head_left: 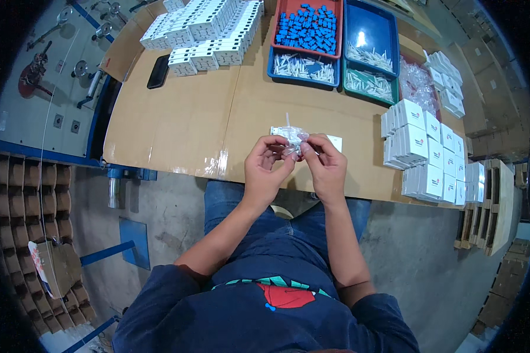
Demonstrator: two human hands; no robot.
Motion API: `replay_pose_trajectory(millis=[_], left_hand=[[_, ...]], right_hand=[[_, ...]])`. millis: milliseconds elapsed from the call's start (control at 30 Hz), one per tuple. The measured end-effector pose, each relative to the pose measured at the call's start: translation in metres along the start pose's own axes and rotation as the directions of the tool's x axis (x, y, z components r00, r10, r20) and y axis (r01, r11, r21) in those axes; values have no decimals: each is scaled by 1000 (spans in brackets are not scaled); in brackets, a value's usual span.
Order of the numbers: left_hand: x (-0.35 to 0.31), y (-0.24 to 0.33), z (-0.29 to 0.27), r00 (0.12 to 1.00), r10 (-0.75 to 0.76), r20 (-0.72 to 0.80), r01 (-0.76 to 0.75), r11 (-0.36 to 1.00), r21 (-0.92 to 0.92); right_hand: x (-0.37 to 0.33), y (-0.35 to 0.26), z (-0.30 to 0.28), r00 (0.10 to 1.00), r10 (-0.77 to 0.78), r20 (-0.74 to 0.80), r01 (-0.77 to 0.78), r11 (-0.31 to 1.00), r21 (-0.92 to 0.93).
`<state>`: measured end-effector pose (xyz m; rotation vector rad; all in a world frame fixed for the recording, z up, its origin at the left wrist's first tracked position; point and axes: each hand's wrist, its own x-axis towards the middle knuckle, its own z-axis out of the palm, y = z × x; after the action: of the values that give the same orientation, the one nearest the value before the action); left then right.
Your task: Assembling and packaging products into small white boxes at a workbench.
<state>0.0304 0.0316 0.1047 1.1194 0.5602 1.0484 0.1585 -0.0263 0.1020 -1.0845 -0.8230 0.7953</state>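
Observation:
Near the table's front edge, my left hand (267, 169) and my right hand (326, 167) meet at a small clear plastic bag (295, 135). Fingers and thumbs of both hands are closed on it from either side. Small white parts seem to show through the crinkled film, too blurred to name. A thin white stick-like piece (288, 119) points up just beyond the bag. Behind the hands lies a flat white piece (335, 142), partly covered by my right hand and the bag.
A red tray of blue plugs (306, 29) and blue (365, 17) and green trays (359, 97) of white pieces stand at the back. White boxes (418, 141) are stacked right. White switch-like units (203, 35) and a black phone (158, 72) lie back left. Clear bags (417, 82) fill a box.

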Motion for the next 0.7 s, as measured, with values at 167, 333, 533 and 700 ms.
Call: replay_pose_trajectory(millis=[167,333,533,700], left_hand=[[-5,-5,-4,998,-12,-54,12,1000,12],[-4,-5,-6,999,-20,-42,23,998,64],[0,-8,-8,999,35,-2,-35,996,86],[1,-5,-4,999,25,24,-26,997,76]], right_hand=[[-5,-10,2,999,22,28,-21,999,-41],[-1,-5,3,999,-1,45,-1,998,56],[2,-2,-1,997,20,72,-25,998,59],[3,-1,-3,998,18,67,-25,995,99]])
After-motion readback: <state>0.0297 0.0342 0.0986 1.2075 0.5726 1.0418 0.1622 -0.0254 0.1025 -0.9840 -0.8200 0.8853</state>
